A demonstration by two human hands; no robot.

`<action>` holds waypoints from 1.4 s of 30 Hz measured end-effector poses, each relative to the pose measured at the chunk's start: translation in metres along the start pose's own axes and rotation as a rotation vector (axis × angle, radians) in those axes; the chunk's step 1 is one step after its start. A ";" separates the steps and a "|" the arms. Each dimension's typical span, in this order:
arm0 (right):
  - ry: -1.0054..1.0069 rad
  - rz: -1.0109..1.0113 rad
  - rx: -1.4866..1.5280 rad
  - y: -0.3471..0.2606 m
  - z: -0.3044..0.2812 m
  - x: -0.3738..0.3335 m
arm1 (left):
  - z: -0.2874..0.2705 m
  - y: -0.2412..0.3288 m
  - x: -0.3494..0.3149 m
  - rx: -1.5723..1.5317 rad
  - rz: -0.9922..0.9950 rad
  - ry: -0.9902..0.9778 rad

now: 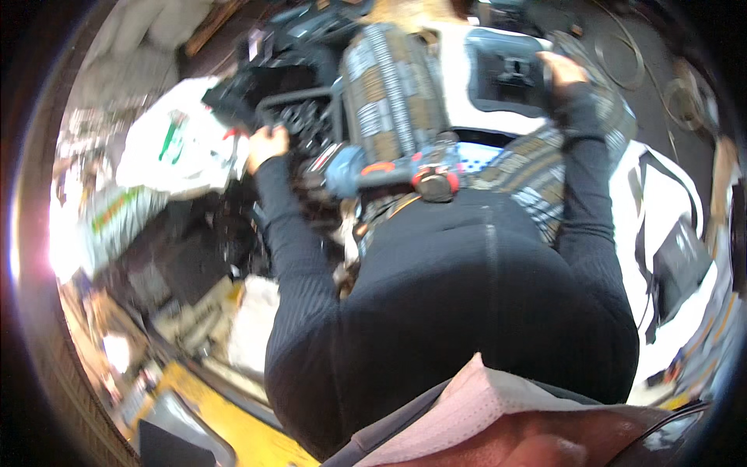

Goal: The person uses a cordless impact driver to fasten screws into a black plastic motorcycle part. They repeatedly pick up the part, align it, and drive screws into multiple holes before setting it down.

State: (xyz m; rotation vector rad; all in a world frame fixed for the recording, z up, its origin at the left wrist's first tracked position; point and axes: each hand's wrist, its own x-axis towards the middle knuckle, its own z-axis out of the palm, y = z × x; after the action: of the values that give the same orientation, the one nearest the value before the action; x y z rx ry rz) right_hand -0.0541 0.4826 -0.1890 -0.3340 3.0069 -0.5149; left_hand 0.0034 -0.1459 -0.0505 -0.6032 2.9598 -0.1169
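My left hand [268, 148] is closed, its fingers curled, between a white plastic bag [183, 136] and a black tray [336, 101] of small dark parts. Whatever it holds, if anything, is hidden by blur. At the right edge of a white panel with a dark grey centre [510, 70], my right hand [566, 71] touches or nearly touches it; motion smears the fingers. A blue and red power tool [389, 173] lies across in front of my waist, beside a striped woven cloth [381, 86].
More white and black material [661, 233] lies at the right. Coiled cable [689, 97] sits on the dark floor at the far right. At lower left are a yellow surface [257, 432] with a grey tray [187, 428] on it, and a grey-green bag [117, 222].
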 end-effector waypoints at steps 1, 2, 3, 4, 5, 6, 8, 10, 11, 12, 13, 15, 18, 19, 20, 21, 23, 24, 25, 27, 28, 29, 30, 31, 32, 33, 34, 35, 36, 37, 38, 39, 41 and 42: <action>0.018 -0.085 0.028 -0.018 0.002 -0.004 | -0.022 0.017 0.002 -0.253 0.078 0.097; 0.164 0.258 0.541 -0.026 0.029 -0.004 | -0.024 0.018 0.024 -0.318 0.275 0.331; 0.197 0.307 0.577 -0.032 0.029 -0.009 | -0.042 0.054 0.029 -0.855 0.159 0.024; 0.129 0.368 0.625 -0.061 0.006 -0.015 | -0.079 0.098 0.013 -1.128 0.042 -0.265; 0.101 0.447 0.603 -0.065 0.002 -0.019 | -0.098 0.144 0.006 -1.126 0.133 -0.392; 0.107 0.461 0.655 -0.067 0.003 -0.022 | -0.107 0.180 -0.006 -1.108 0.214 -0.509; 0.017 0.437 0.705 -0.071 0.001 -0.025 | -0.097 0.246 -0.022 -1.095 0.284 -0.806; -0.046 0.420 0.731 -0.081 -0.003 -0.029 | -0.062 0.297 -0.024 -1.102 0.390 -1.219; -0.050 0.444 0.701 -0.083 -0.004 -0.032 | -0.045 0.321 -0.026 -1.082 0.355 -1.253; -0.062 0.471 0.672 -0.085 -0.003 -0.037 | -0.024 0.335 -0.028 -1.061 0.312 -1.292; -0.013 0.471 0.630 -0.085 0.000 -0.039 | -0.012 0.345 -0.028 -1.045 0.273 -1.327; -0.027 0.471 0.642 -0.084 0.002 -0.044 | 0.015 0.350 -0.027 -1.108 0.179 -1.427; 0.256 0.547 0.671 -0.086 -0.004 -0.051 | 0.030 0.354 -0.026 -0.969 0.172 -1.421; 0.310 0.762 1.157 -0.084 -0.012 -0.048 | 0.031 0.354 -0.029 -0.903 0.212 -1.411; 0.314 0.777 1.460 -0.082 -0.016 -0.051 | 0.032 0.354 -0.033 -0.838 0.251 -1.399; 0.332 0.813 1.783 -0.082 -0.023 -0.054 | 0.032 0.353 -0.036 -0.781 0.294 -1.354; 0.423 0.910 2.138 -0.091 -0.031 -0.062 | 0.035 0.356 -0.031 -0.803 0.262 -1.326; 0.509 0.944 2.203 -0.098 -0.036 -0.065 | 0.035 0.361 -0.028 -0.816 0.254 -1.314; 0.432 0.781 2.338 -0.089 -0.023 -0.069 | 0.035 0.363 -0.024 -0.802 0.285 -1.301; 0.422 0.614 2.408 -0.095 -0.018 -0.073 | 0.035 0.367 -0.016 -0.751 0.420 -1.248; 0.413 0.530 2.442 -0.100 -0.018 -0.076 | 0.034 0.368 -0.013 -0.725 0.482 -1.219; 0.355 0.491 2.421 -0.102 -0.021 -0.079 | 0.034 0.368 -0.011 -0.724 0.519 -1.202; 0.385 0.503 2.422 -0.103 -0.022 -0.079 | 0.030 0.369 -0.013 -0.719 0.581 -1.103; 0.412 0.514 2.423 -0.105 -0.022 -0.078 | 0.025 0.370 -0.013 -0.714 0.641 -1.002; 0.438 0.524 2.425 -0.107 -0.022 -0.076 | 0.019 0.368 -0.014 -0.706 0.698 -0.898; 0.437 0.510 2.363 -0.107 -0.024 -0.075 | 0.012 0.360 -0.012 -0.544 0.867 -0.587; 0.447 0.512 2.292 -0.106 -0.025 -0.078 | -0.014 0.352 -0.019 -0.413 0.994 -0.424; 0.453 0.507 2.226 -0.105 -0.026 -0.079 | -0.039 0.331 -0.025 -0.403 1.107 -0.359; 0.443 0.503 2.287 -0.106 -0.027 -0.079 | -0.069 0.300 -0.030 -0.299 1.106 -0.498; 0.433 0.496 2.346 -0.107 -0.029 -0.079 | -0.084 0.265 -0.033 -0.280 1.245 -0.591; 0.428 0.489 2.405 -0.106 -0.029 -0.078 | -0.099 0.235 -0.041 -0.088 1.163 -0.918; 0.432 0.488 2.451 -0.104 -0.028 -0.079 | -0.109 0.216 -0.063 -0.096 1.138 -0.980; 0.380 0.410 2.569 -0.109 -0.026 -0.074 | -0.112 0.191 -0.100 -0.098 1.187 -0.763; 0.356 0.374 2.617 -0.112 -0.024 -0.073 | -0.090 0.183 -0.116 -0.110 1.270 -0.490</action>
State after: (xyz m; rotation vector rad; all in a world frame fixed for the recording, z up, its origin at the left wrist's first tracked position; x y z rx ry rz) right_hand 0.0363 0.4038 -0.1258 0.5133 0.2796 -3.0704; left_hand 0.0267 0.0724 0.0324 1.0922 2.3154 0.2671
